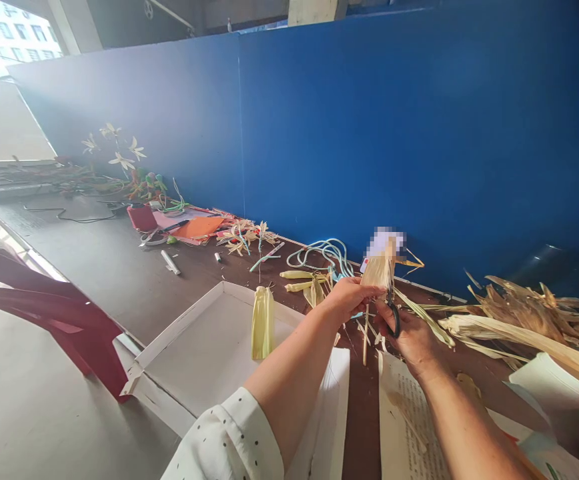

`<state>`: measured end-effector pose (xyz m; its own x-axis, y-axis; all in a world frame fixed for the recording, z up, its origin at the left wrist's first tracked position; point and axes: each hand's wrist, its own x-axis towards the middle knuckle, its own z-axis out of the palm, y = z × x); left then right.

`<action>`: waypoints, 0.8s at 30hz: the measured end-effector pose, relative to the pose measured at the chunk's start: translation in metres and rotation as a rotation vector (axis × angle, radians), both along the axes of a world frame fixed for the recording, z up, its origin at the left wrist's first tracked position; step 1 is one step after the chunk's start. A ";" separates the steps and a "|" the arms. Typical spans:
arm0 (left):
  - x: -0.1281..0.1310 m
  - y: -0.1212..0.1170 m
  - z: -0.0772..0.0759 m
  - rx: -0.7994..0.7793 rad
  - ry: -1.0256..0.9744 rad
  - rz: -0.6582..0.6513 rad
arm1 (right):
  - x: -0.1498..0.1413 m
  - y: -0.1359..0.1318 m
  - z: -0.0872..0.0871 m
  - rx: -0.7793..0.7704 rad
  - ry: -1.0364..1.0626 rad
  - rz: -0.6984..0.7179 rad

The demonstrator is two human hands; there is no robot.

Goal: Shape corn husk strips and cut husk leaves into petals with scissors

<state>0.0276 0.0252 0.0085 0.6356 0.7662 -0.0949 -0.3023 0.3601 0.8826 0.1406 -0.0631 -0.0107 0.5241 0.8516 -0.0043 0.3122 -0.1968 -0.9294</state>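
Note:
My left hand [352,298] is closed on a dry, pale corn husk [380,272], which stands up from the fingers. In my right hand [403,333] is a pair of scissors [394,320] with a black handle, its blades up against the husk's right side. Whether the blades are apart cannot be made out. Behind the husk is a blurred white patch. Rolled yellowish husk pieces [299,281] lie left of my left hand. A flat yellow-green husk strip [262,323] rests in a white shallow box lid [189,333] below my left forearm.
Dry husks [534,313] are heaped at the right, beside a white tub [564,380]. Pale blue cord [327,253], husk flowers [242,237] and orange paper [199,227] lie along the blue partition [369,133]. A printed sheet [404,413] is under my right arm; a red chair [69,320] stands left.

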 end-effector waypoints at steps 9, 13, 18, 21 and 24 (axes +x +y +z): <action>-0.003 0.007 -0.004 0.015 0.010 0.001 | -0.002 -0.002 0.006 0.000 0.022 0.015; -0.004 0.010 -0.005 -0.004 -0.012 0.068 | -0.003 -0.002 0.007 -0.011 0.041 0.016; -0.006 0.006 0.002 -0.038 -0.024 0.118 | -0.003 -0.002 0.006 -0.015 0.050 0.000; -0.007 0.004 0.006 -0.048 -0.022 0.128 | -0.003 -0.002 0.006 -0.021 0.051 0.003; -0.007 0.004 0.006 -0.036 -0.030 0.131 | -0.002 -0.001 0.006 -0.028 0.069 0.006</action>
